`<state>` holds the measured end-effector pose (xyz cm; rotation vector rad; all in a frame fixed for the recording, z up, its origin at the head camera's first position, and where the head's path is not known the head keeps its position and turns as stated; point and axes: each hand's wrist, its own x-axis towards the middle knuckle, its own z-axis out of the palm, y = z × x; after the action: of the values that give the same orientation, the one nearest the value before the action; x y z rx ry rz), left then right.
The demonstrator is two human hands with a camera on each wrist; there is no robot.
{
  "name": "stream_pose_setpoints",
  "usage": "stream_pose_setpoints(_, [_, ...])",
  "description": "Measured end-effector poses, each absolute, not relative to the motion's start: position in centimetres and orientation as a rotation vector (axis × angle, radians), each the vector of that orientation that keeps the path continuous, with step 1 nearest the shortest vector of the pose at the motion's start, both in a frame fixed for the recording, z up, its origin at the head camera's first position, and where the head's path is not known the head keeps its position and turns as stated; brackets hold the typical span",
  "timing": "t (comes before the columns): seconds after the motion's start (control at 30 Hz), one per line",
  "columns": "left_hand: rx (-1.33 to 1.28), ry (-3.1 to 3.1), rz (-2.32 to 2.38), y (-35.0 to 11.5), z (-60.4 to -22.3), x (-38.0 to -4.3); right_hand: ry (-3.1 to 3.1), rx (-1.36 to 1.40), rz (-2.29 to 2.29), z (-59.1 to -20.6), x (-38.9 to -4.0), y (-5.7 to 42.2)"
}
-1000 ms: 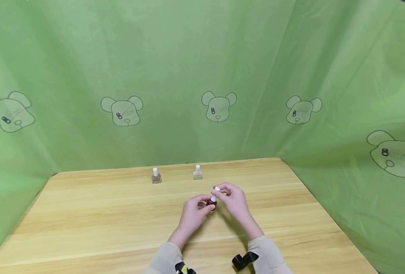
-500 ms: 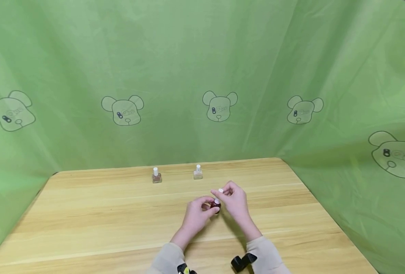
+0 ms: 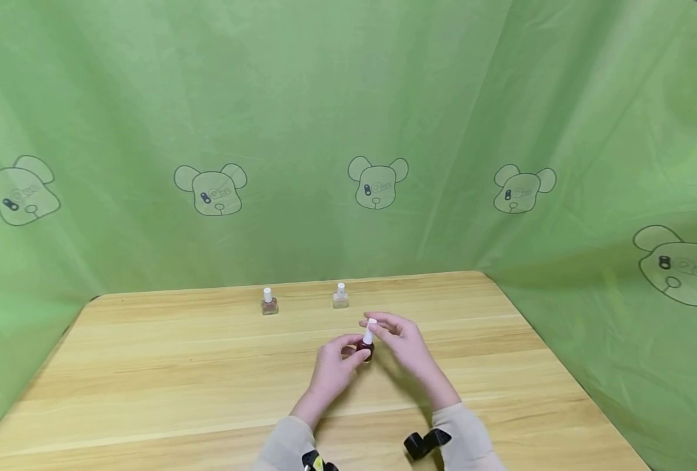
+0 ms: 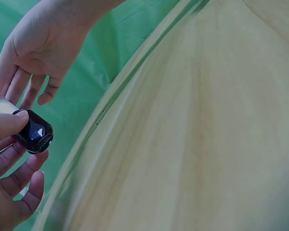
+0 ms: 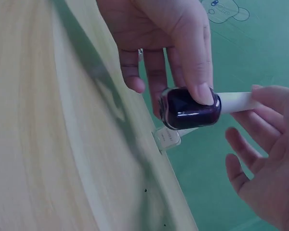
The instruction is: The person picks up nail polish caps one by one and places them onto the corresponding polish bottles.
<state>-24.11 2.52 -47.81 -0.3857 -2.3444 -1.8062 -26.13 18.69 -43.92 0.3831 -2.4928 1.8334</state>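
Observation:
A small nail polish bottle (image 5: 185, 114) of very dark red is held up over the table between the two hands. My left hand (image 3: 332, 369) pinches its glass body between thumb and fingers. On its neck sits a long white cap (image 3: 369, 330), and my right hand (image 3: 406, 345) pinches this cap with thumb and index finger. In the right wrist view the bottle lies sideways across the picture, its cap pointing right to the right hand's fingertips. The left wrist view shows the left thumb (image 4: 9, 123) pressed on the bottle near the cap.
Two more nail polish bottles stand upright near the back edge of the wooden table (image 3: 177, 386): a brownish-pink one (image 3: 269, 305) to the left and a clear one (image 3: 340, 300) beyond the hands. Green curtains (image 3: 301, 98) with bear-head drawings enclose the table.
Both hands shifted slightly right with the bottle, then back left. The right hand's fingers have turned at the white cap, which shows more fully now. The other bottles have stayed put.

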Motion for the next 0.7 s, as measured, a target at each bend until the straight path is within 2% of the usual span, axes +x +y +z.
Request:
stream_pose_setpoints(0.13, [-0.392,-2.348,-1.819,2.54,-47.76,-24.04,-2.507,0.395,1.834,-43.85,-26.08,18.80])
stream_pose_setpoints(0.43, [-0.395,-2.376,-1.785,2.62,-47.67,-23.82,-2.512,0.208,1.579,-43.74,-25.95,18.44])
stream_pose_setpoints(0.7, [-0.412,-2.383,-1.772,2.75,-47.62,-23.51,-2.426,0.068,1.553,-43.65,-25.53,17.86])
